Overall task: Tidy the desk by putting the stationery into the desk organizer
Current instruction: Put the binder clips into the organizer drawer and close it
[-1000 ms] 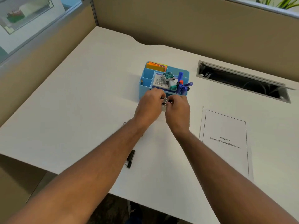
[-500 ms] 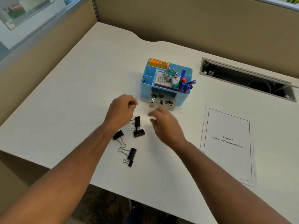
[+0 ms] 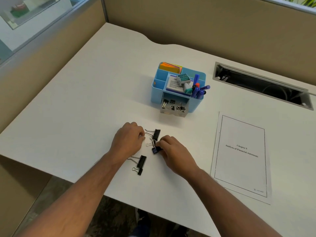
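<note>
- Pens [image 3: 199,90], sticky notes [image 3: 171,66], several clips already in desk organizer [image 3: 158,93] and its open drawer [image 3: 173,109].
- Left on desk [image 3: 85,108]: loose binder clips [image 3: 142,162].
- Right hand [image 3: 172,153] grip pinching one clip [image 3: 156,149]; left hand [image 3: 128,140] curled at another's wire handle [image 3: 148,131], hold unclear.

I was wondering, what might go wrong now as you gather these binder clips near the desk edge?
The right hand pinches one binder clip beside tangled wire handles; lifting may drag neighbours. Two clips lie near the desk edge and could get knocked off. The open drawer already holds clips.

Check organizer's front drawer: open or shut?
Open: the clear drawer juts out from the blue organizer, binder clips visible inside.
</note>
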The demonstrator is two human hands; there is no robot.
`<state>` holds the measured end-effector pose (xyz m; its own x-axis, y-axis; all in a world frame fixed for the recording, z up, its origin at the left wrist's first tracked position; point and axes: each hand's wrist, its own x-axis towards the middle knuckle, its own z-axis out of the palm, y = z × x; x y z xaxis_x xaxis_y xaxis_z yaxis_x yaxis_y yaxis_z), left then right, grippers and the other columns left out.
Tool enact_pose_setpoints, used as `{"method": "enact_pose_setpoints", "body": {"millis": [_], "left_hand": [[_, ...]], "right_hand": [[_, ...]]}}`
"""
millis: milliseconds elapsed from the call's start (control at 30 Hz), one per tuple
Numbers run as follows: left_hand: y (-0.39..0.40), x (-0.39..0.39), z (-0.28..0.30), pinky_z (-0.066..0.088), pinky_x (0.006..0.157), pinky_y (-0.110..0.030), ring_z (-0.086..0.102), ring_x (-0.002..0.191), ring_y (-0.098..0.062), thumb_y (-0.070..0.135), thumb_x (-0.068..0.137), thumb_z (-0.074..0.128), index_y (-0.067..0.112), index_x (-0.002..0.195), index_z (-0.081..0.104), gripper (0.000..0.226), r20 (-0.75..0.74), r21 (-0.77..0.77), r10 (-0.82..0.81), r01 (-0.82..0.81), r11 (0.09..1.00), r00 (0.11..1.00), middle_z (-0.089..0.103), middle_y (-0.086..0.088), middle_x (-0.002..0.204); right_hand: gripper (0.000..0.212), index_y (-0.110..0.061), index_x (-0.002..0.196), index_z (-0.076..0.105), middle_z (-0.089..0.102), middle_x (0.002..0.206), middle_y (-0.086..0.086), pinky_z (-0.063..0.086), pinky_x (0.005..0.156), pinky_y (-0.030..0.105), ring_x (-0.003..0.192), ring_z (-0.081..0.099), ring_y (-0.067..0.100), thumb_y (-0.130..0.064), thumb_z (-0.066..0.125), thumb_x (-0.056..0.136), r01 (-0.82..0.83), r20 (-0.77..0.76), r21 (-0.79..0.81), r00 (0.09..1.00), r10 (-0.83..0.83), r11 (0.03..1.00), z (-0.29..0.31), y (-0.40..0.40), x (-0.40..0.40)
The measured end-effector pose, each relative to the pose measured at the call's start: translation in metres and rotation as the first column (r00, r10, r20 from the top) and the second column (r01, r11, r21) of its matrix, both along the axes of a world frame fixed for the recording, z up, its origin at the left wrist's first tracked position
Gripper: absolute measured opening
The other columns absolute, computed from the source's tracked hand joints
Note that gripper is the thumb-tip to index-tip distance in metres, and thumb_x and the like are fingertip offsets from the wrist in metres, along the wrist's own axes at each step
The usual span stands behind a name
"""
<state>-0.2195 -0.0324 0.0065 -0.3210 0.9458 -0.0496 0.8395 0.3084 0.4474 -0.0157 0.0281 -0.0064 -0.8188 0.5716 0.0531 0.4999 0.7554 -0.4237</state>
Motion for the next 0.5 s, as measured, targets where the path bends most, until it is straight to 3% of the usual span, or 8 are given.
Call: {"method": "enact_pose_setpoints", "body": {"millis": [267, 500], "left_hand": [[-0.013, 0.021, -0.001, 0.049, 0.079, -0.033, 0.052, 0.096, -0.011, 0.036, 0.086, 0.071, 0.027, 0.093, 0.069, 0.012, 0.060, -0.017, -0.150, 0.151, 0.988, 0.987, 0.059, 0.009, 0.096], [-0.005, 0.022, -0.005, 0.043, 0.076, -0.028, 0.048, 0.095, -0.014, 0.031, 0.094, 0.061, 0.024, 0.090, 0.062, 0.008, -0.020, -0.090, -0.217, 0.214, 0.973, 0.976, 0.055, 0.008, 0.096]], "right_hand": [[0.022, -0.018, 0.105, 0.063, 0.059, 0.103, -0.005, 0.048, 0.076, 0.032, 0.093, 0.053, 0.018, -0.006, 0.066, 0.088, 0.023, -0.078, -0.144, 0.996, -0.035, 0.989, 0.000, 0.000, 0.006], [0.017, -0.021, 0.099, 0.068, 0.064, 0.099, -0.010, 0.050, 0.083, 0.025, 0.090, 0.060, 0.007, -0.009, 0.070, 0.088, 0.200, -0.183, -0.448, 0.933, -0.309, 0.871, 0.009, 0.004, 0.006]]}}
